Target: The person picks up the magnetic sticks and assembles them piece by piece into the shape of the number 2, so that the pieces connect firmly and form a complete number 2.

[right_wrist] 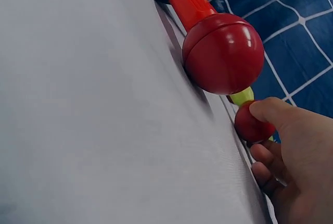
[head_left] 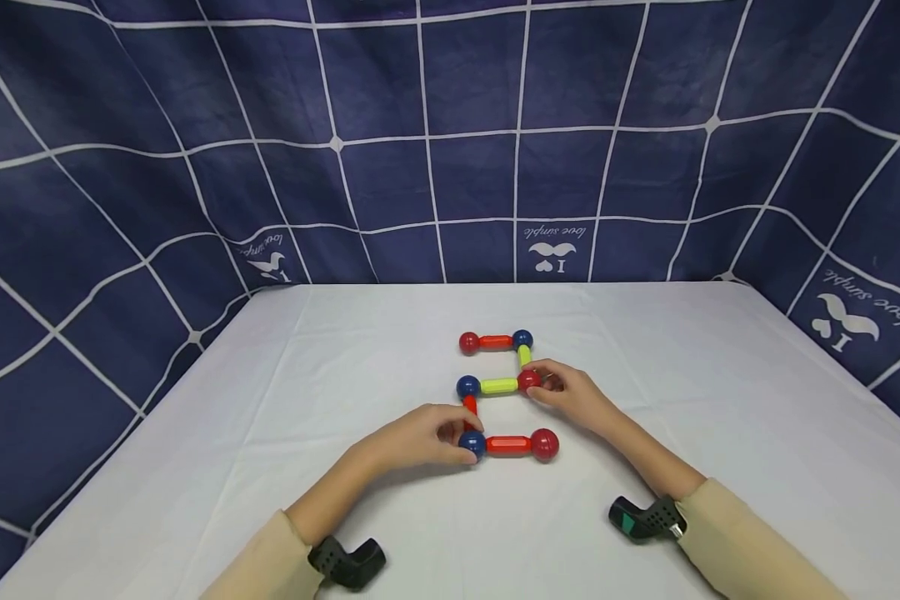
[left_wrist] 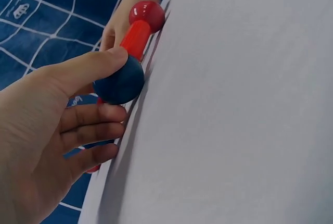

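Colored balls and rods form one zigzag chain lying on the white cloth. My left hand (head_left: 426,435) pinches the near-left blue ball (left_wrist: 122,82) between thumb and fingers. From that ball a red rod (head_left: 508,446) runs right to a red ball (right_wrist: 223,54), and another red rod (head_left: 470,407) leads back to a second blue ball (head_left: 468,387). A yellow-green rod (head_left: 498,386) joins this one to the middle red ball (right_wrist: 253,122), which my right hand (head_left: 576,398) pinches. Beyond it, a short yellow-green rod (head_left: 524,356) reaches the far blue ball (head_left: 522,339).
At the far end, a red rod (head_left: 496,342) ends in a red ball (head_left: 468,342). The white-covered table (head_left: 307,358) stretches around the chain. A dark blue gridded curtain (head_left: 472,175) hangs behind and at both sides. Each wrist wears a black camera device (head_left: 347,563).
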Tool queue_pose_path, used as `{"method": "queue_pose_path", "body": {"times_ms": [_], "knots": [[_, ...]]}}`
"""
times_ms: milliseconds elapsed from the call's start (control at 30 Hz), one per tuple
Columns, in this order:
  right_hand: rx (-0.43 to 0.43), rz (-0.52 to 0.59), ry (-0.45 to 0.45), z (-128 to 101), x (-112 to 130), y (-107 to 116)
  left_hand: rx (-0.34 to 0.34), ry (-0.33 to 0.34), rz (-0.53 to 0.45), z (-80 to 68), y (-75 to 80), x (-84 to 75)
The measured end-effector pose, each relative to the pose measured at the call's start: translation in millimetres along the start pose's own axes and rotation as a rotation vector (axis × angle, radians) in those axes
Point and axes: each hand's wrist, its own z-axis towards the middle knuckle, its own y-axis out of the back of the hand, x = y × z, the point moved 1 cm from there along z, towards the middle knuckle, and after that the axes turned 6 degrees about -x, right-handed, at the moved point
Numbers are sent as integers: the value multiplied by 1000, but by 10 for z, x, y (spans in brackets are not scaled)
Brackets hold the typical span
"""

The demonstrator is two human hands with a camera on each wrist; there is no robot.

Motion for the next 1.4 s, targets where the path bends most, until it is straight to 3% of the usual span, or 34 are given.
{"method": "queue_pose_path", "body": {"times_ms": [433,1067,1400], "knots": [[3,10,-17,174,-70,7,-162,-7,-88,37,-45,177],[-1,7,34,132,-73,2,-169,-1,-95,1,-106,149],[-3,16,-1,120,-108,-2,-171,6,-45,17,-135,118]]}}
